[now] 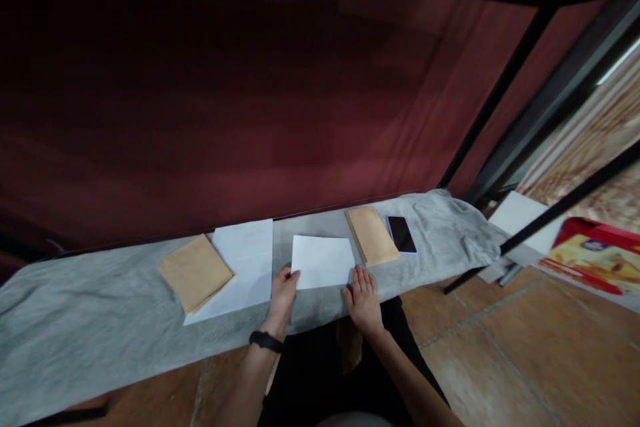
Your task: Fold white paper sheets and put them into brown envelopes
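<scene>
A white paper sheet (323, 261) lies flat on the tabletop (450, 230), which is draped in a soft gray cloth (75, 320); the sheet sits between the long far edge and the long near edge, its longer side running roughly along them. The left hand (284, 292), with a black wristband (267, 341) at its wrist, has the sheet's near left corner pinched, thumb on top and fingers curled at the edge. The right hand (364, 297) is palm down at the near right corner, fingers straight and together; in this dim view I cannot tell if they press on the paper or only meet its edge.

The sheet should be very light and bendy, easy to crease, and apt to shift if pushed from one side. The plush cloth gives a yielding backing, so a firm press could dent it. It is best held by its edges or corners between thumb and fingertip, with a flat palm to steady it.

Toward the tabletop's left end, a brown paper envelope stack (196, 271) partly covers larger white paper (253, 267). Toward the right end, a second pile of brown envelopes (373, 237) lies near the sheet, with a dark-screened smartphone (401, 233) just beside it.
</scene>
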A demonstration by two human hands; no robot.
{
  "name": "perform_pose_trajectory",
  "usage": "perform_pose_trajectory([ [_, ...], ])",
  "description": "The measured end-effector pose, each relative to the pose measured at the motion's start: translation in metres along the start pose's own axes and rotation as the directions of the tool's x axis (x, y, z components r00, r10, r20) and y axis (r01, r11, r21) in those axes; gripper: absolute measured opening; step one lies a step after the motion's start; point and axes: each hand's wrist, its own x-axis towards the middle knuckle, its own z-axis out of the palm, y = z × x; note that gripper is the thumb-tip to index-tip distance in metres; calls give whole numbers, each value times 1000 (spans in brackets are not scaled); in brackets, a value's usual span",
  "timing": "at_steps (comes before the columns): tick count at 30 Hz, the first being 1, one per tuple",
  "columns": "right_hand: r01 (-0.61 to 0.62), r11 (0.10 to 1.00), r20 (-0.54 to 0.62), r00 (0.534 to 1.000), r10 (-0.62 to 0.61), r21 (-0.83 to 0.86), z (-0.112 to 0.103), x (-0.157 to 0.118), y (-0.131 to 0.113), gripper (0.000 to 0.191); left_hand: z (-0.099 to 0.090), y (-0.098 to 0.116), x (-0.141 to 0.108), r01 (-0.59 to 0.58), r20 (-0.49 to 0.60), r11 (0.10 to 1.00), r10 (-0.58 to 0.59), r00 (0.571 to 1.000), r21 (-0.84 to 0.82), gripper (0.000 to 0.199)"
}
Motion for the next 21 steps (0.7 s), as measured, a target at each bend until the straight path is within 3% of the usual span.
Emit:
perform_pose_trajectory([
  [4, -99, 979, 7, 995, 99, 179, -3, -3, 6, 53, -21, 37, 11, -87, -111, 995, 82, 990, -41, 24],
  [6, -154, 957, 6, 988, 157, 247, -3, -3, 8, 52, -31, 59, 14, -312, -239, 950, 303, 923, -1, 24],
  [8, -185, 935, 1, 981, 194, 301, -3, -2, 9, 51, -37, 73, 10, -515, -196, 854, 518, 832, 70, 22],
  [9, -195, 927, -2, 978, 207, 322, -4, -2, 9, 51, -37, 75, 6, -595, -120, 797, 604, 788, 106, 21],
  [11, -203, 916, 2, 976, 216, 347, -5, -2, 10, 51, -34, 65, -5, -700, 68, 697, 700, 711, 157, 20],
  [13, -202, 912, 19, 978, 209, 358, -8, -3, 10, 50, -28, 44, -19, -756, 244, 631, 717, 653, 173, 22],
  [18, -234, 894, 67, 972, 226, 382, -15, -8, 10, 50, -23, -11, -44, -759, 484, 609, 605, 632, 231, 33],
  [21, -253, 880, 76, 967, 244, 402, -18, -3, 9, 51, -30, -26, -47, -746, 575, 605, 517, 634, 278, 61],
])
